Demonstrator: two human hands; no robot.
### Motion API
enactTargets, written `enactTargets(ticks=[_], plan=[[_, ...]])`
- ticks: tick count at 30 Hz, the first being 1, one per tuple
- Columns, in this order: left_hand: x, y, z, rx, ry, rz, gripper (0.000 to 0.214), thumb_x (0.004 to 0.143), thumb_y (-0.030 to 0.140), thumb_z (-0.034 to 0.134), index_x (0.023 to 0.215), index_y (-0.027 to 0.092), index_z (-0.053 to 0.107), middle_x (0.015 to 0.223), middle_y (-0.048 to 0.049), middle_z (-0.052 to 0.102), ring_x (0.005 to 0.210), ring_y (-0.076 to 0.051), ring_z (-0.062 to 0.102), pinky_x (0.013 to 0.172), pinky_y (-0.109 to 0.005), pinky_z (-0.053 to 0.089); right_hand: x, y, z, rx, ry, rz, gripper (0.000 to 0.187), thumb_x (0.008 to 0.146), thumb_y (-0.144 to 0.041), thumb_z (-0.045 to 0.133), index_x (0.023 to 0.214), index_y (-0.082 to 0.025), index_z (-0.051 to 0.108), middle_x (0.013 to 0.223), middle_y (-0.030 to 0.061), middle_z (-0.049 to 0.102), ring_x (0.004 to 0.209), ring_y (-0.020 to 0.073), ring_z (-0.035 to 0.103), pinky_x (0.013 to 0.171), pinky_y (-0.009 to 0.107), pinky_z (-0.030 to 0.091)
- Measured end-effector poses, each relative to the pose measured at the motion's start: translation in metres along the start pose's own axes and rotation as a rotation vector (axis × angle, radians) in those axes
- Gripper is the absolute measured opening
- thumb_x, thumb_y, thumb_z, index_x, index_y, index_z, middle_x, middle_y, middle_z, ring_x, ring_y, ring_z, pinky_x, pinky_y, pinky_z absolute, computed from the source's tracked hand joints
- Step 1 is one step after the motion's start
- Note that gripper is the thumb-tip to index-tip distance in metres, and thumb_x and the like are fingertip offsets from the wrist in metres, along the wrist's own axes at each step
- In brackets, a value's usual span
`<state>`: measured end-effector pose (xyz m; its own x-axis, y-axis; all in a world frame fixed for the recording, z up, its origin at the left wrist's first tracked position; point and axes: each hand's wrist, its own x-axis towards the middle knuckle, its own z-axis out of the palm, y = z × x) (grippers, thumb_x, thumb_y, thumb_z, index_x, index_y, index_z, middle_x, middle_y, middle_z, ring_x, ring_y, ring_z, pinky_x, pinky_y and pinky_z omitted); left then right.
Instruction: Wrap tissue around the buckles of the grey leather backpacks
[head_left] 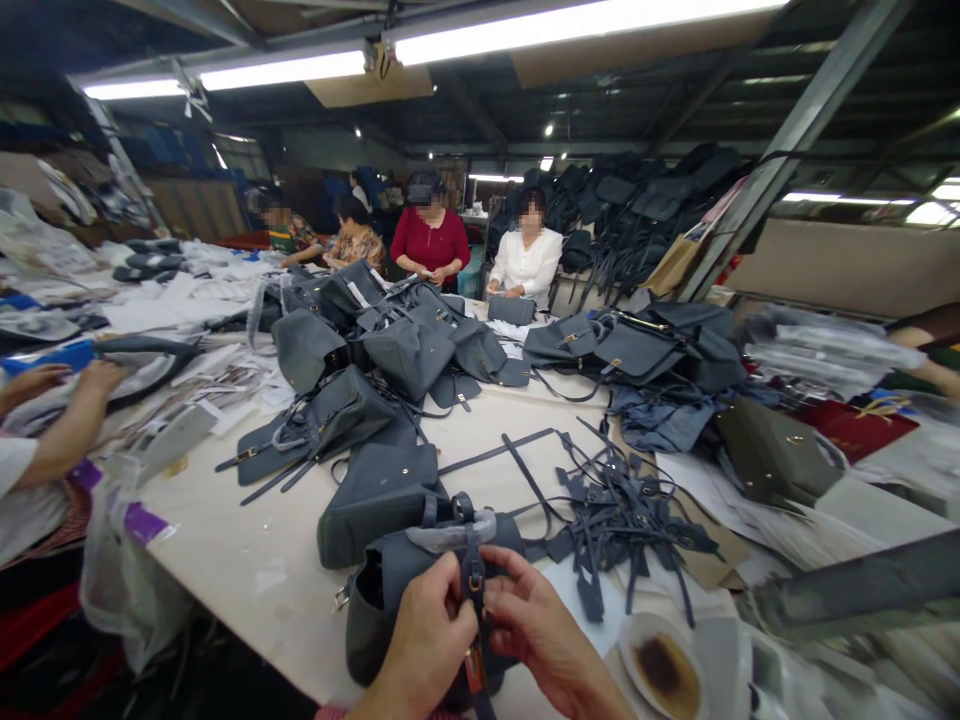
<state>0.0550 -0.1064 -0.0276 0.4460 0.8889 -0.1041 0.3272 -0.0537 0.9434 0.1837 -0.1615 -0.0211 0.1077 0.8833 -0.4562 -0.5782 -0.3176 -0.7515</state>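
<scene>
A dark grey handbag (pixel 390 590) lies at the near edge of the white table (pixel 240 560), right in front of me. Both my hands are closed on its narrow dark strap (pixel 474 585), which carries a small gold buckle. My left hand (pixel 424 640) pinches the strap from the left, my right hand (pixel 544 635) from the right, fingertips almost touching. A heap of loose dark straps (pixel 622 510) lies just to the right. Another grey bag (pixel 379 490) sits behind the one I hold.
Many grey bags (pixel 412 350) are piled across the table's middle. A small dish with dark residue (pixel 664 670) sits at the lower right. A person's arms (pixel 60 420) work at the left edge; several people sit at the far end. Paper sheets and plastic lie around.
</scene>
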Motion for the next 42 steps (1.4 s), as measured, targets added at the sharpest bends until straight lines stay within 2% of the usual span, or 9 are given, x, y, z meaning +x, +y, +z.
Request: enactTargets(ticks=[3, 10, 15, 19, 23, 27, 34, 39, 42], plan=[[-0.004, -0.003, 0.003, 0.196, 0.136, 0.101, 0.013, 0.067, 0.017, 0.051, 0.061, 0.022, 0.041, 0.058, 0.0046, 0.044, 0.057, -0.013, 0.043, 0.056, -0.025, 0.031, 0.001, 0.001, 0.001, -0.026, 0.022, -0.075, 0.049, 0.065, -0.024, 0.080, 0.108, -0.017, 0.059, 0.068, -0.0047, 0.065, 0.060, 0.0090, 0.060, 0.058, 0.020, 0.049], [0.001, 0.002, 0.000, -0.401, -0.156, -0.192, 0.022, 0.068, 0.028, 0.056, 0.087, 0.018, 0.051, 0.064, 0.0036, 0.054, 0.047, -0.012, 0.052, 0.044, -0.025, 0.046, 0.002, 0.009, 0.001, -0.054, -0.010, -0.221, 0.048, 0.062, -0.037, 0.084, 0.100, -0.017, 0.064, 0.078, 0.0029, 0.075, 0.056, 0.0115, 0.063, 0.058, 0.024, 0.050], [0.002, 0.007, -0.002, -0.531, -0.138, -0.287, 0.023, 0.064, 0.023, 0.061, 0.084, 0.016, 0.051, 0.060, 0.0038, 0.056, 0.045, -0.009, 0.049, 0.041, -0.021, 0.045, 0.004, 0.015, 0.004, -0.058, -0.001, -0.253, 0.047, 0.063, -0.037, 0.083, 0.100, -0.018, 0.061, 0.071, 0.0011, 0.073, 0.053, 0.0134, 0.062, 0.054, 0.026, 0.049], [-0.005, 0.000, 0.001, -0.598, -0.093, -0.175, 0.026, 0.069, 0.024, 0.065, 0.085, 0.020, 0.045, 0.070, 0.0034, 0.058, 0.054, -0.010, 0.055, 0.048, -0.021, 0.048, 0.007, 0.014, 0.008, -0.050, 0.098, -0.298, 0.047, 0.061, -0.038, 0.083, 0.093, -0.018, 0.055, 0.058, -0.0051, 0.065, 0.050, 0.0111, 0.058, 0.051, 0.022, 0.044], [-0.013, -0.008, -0.005, -0.258, 0.061, 0.111, 0.021, 0.076, 0.016, 0.059, 0.093, 0.023, 0.048, 0.078, 0.0013, 0.059, 0.067, -0.014, 0.062, 0.061, -0.024, 0.051, 0.009, 0.010, 0.011, -0.066, 0.147, -0.300, 0.045, 0.059, -0.030, 0.081, 0.092, -0.018, 0.054, 0.057, -0.0072, 0.060, 0.052, 0.0093, 0.053, 0.052, 0.020, 0.042], [-0.010, -0.007, -0.019, 0.258, 0.030, 0.395, 0.017, 0.085, 0.013, 0.046, 0.078, 0.022, 0.059, 0.081, -0.0028, 0.060, 0.074, -0.016, 0.062, 0.067, -0.025, 0.049, 0.012, 0.010, 0.012, -0.104, 0.162, -0.315, 0.039, 0.059, -0.024, 0.076, 0.090, -0.019, 0.053, 0.058, -0.0083, 0.057, 0.051, 0.0091, 0.050, 0.052, 0.020, 0.039], [-0.006, 0.013, -0.025, 0.405, 0.043, 0.367, 0.021, 0.085, 0.011, 0.046, 0.069, 0.021, 0.055, 0.073, -0.0019, 0.060, 0.069, -0.016, 0.061, 0.062, -0.024, 0.046, 0.005, 0.010, 0.012, -0.600, 0.189, -0.422, 0.027, 0.066, -0.013, 0.059, 0.093, -0.020, 0.059, 0.063, -0.0058, 0.053, 0.057, 0.0124, 0.049, 0.054, 0.023, 0.036], [-0.001, 0.005, -0.015, 0.629, 0.178, 0.722, 0.023, 0.088, 0.012, 0.041, 0.077, 0.020, 0.060, 0.083, -0.0064, 0.065, 0.076, -0.020, 0.062, 0.071, -0.029, 0.048, -0.001, 0.010, 0.015, -0.821, 0.186, -0.474, 0.027, 0.070, -0.013, 0.054, 0.095, -0.022, 0.058, 0.063, -0.0041, 0.056, 0.057, 0.0150, 0.053, 0.055, 0.025, 0.039], [0.005, 0.003, -0.012, 0.599, 0.158, 0.630, 0.022, 0.087, 0.011, 0.039, 0.077, 0.020, 0.056, 0.080, -0.0064, 0.063, 0.070, -0.019, 0.061, 0.065, -0.028, 0.046, -0.002, 0.012, 0.012, -0.809, 0.201, -0.513, 0.014, 0.071, -0.015, 0.058, 0.082, -0.023, 0.057, 0.061, -0.0046, 0.054, 0.056, 0.0143, 0.053, 0.054, 0.024, 0.039]])
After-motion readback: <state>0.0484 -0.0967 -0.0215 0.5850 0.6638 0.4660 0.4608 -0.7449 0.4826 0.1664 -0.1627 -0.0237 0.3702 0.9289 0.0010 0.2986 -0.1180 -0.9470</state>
